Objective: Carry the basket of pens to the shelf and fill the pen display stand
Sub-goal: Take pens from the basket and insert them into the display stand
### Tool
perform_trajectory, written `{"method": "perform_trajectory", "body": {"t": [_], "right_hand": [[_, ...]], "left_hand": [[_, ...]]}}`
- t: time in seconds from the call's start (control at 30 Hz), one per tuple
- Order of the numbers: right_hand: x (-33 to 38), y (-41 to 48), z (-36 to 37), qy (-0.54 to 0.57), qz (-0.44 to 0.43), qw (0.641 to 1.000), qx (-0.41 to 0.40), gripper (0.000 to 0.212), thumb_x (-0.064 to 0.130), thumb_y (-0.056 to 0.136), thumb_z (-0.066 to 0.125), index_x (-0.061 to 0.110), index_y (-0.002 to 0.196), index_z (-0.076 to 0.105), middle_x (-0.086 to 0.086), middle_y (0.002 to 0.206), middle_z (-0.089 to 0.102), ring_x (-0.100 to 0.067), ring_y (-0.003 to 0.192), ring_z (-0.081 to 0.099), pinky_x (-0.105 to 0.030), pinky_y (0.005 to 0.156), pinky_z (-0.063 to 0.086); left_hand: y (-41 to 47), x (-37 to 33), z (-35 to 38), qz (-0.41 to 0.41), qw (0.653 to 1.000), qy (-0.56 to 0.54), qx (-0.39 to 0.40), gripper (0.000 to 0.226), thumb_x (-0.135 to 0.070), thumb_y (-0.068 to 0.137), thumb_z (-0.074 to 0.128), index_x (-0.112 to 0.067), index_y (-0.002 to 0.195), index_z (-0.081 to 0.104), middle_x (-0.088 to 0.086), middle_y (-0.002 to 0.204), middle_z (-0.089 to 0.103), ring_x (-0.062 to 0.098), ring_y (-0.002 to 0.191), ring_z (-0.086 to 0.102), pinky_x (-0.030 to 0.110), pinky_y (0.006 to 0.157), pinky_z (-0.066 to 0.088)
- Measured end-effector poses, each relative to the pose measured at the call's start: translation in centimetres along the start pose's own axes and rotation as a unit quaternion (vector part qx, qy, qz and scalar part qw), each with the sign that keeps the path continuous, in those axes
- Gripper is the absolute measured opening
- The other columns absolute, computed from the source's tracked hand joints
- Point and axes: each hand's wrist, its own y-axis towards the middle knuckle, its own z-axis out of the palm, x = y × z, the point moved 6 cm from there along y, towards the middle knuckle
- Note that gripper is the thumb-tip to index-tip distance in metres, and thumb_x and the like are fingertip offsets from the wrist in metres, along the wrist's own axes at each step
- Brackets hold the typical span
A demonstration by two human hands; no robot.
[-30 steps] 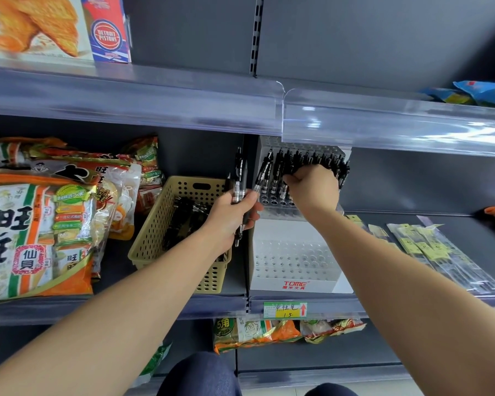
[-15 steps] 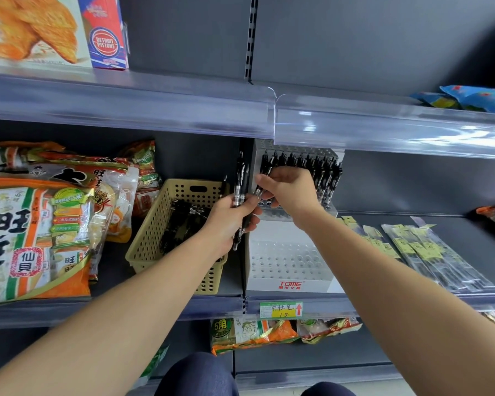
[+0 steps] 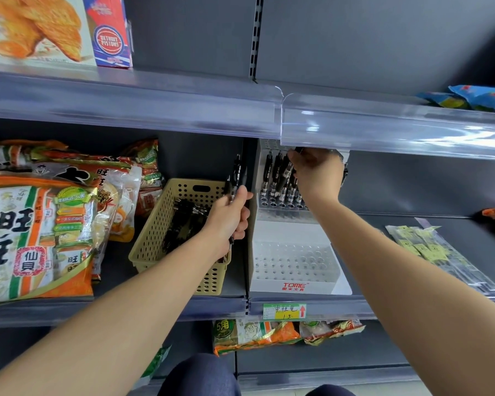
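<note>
now that the right hand (image 3: 316, 174) has gone back to the stand's (image 3: 293, 287) far row gripping 1 pen (image 3: 286, 175), another slot fills; the left hand (image 3: 230, 217) clenches spare pens (image 3: 236, 175) beside the basket (image 3: 155, 241).

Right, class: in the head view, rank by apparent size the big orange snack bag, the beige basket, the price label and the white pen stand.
1. Orange snack bag
2-3. Beige basket and white pen stand: too alike, both partly hidden
4. Price label
</note>
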Motion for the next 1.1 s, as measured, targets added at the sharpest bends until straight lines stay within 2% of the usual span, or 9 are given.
{"method": "perform_trajectory", "body": {"t": [0.07,0.17,0.23,0.3,0.43,0.53,0.6,0.87,1.1], "right_hand": [[0.3,-0.1,0.2,-0.038,-0.029,0.999,0.005,0.019,0.025,0.086,0.068,0.007,0.081,0.071,-0.008,0.076,0.072,-0.021,0.066,0.06,-0.024,0.059,0.041],[0.3,-0.2,0.8,-0.077,-0.059,0.995,0.007,0.02,0.025,0.085,0.068,0.007,0.079,0.07,-0.009,0.073,0.07,-0.022,0.064,0.058,-0.026,0.057,0.04],[0.4,-0.2,1.1,-0.092,-0.07,0.993,0.008,0.018,0.025,0.085,0.068,0.008,0.079,0.071,-0.01,0.073,0.071,-0.023,0.065,0.06,-0.027,0.059,0.043],[0.5,-0.1,1.2,-0.087,-0.075,0.993,0.003,0.018,0.023,0.085,0.068,0.006,0.081,0.072,-0.011,0.074,0.071,-0.026,0.068,0.063,-0.03,0.062,0.048],[0.4,-0.3,1.8,-0.111,-0.088,0.99,0.009,0.02,0.024,0.083,0.07,0.004,0.082,0.069,-0.009,0.073,0.071,-0.027,0.069,0.063,-0.029,0.06,0.044],[0.0,-0.7,1.9,-0.091,-0.054,0.994,0.006,0.024,0.025,0.08,0.074,0.009,0.096,0.065,-0.004,0.081,0.072,-0.024,0.077,0.066,-0.032,0.07,0.051],[0.0,-1.0,1.9,-0.113,-0.05,0.992,0.008,0.022,0.028,0.081,0.073,0.011,0.092,0.066,-0.003,0.082,0.073,-0.023,0.079,0.066,-0.032,0.07,0.052],[-0.8,-1.6,2.4,-0.204,-0.018,0.978,0.034,0.019,0.037,0.084,0.068,0.02,0.081,0.074,-0.004,0.077,0.072,-0.025,0.074,0.066,-0.026,0.061,0.049],[-1.6,-1.1,2.4,-0.204,0.018,0.978,0.042,0.03,0.039,0.083,0.069,0.012,0.071,0.071,-0.007,0.065,0.068,-0.024,0.061,0.062,-0.022,0.054,0.041]], "left_hand": [[0.3,0.2,-0.2,-0.008,1.0,-0.015,-0.008,0.02,-0.034,0.1,0.046,-0.016,0.103,0.055,-0.002,0.057,0.044,0.009,0.042,0.03,0.018,0.037,0.02],[0.6,0.4,-0.5,-0.016,1.0,-0.019,-0.017,0.009,-0.026,0.101,0.043,-0.018,0.106,0.046,0.001,0.06,0.043,0.009,0.042,0.03,0.019,0.039,0.019],[0.7,0.7,-0.7,-0.017,1.0,-0.019,-0.018,0.02,-0.024,0.102,0.043,-0.026,0.121,0.041,0.001,0.06,0.042,0.009,0.042,0.03,0.019,0.039,0.019],[0.7,0.7,-0.8,-0.017,0.999,-0.024,-0.015,0.034,-0.024,0.102,0.045,-0.021,0.135,0.037,0.0,0.059,0.044,0.009,0.042,0.031,0.019,0.037,0.021],[0.5,0.4,-0.8,-0.011,1.0,-0.01,0.003,0.011,-0.021,0.102,0.045,-0.012,0.105,0.047,0.002,0.064,0.048,0.01,0.048,0.035,0.019,0.038,0.023],[0.5,0.2,-0.9,-0.001,1.0,0.002,0.003,0.009,-0.02,0.101,0.046,-0.015,0.095,0.049,0.002,0.066,0.049,0.01,0.05,0.038,0.019,0.039,0.024],[0.6,0.0,-0.9,0.005,1.0,0.012,0.001,0.011,-0.019,0.101,0.046,-0.015,0.091,0.048,0.002,0.067,0.049,0.01,0.051,0.038,0.02,0.04,0.025],[0.5,-0.2,-1.1,0.017,0.999,0.028,-0.001,0.012,-0.017,0.101,0.046,-0.012,0.091,0.05,0.003,0.068,0.05,0.011,0.053,0.04,0.021,0.042,0.028],[0.4,-0.3,-0.9,0.021,0.999,0.028,-0.002,0.009,-0.017,0.101,0.046,-0.009,0.099,0.051,0.003,0.069,0.051,0.011,0.055,0.041,0.023,0.045,0.03]]}}
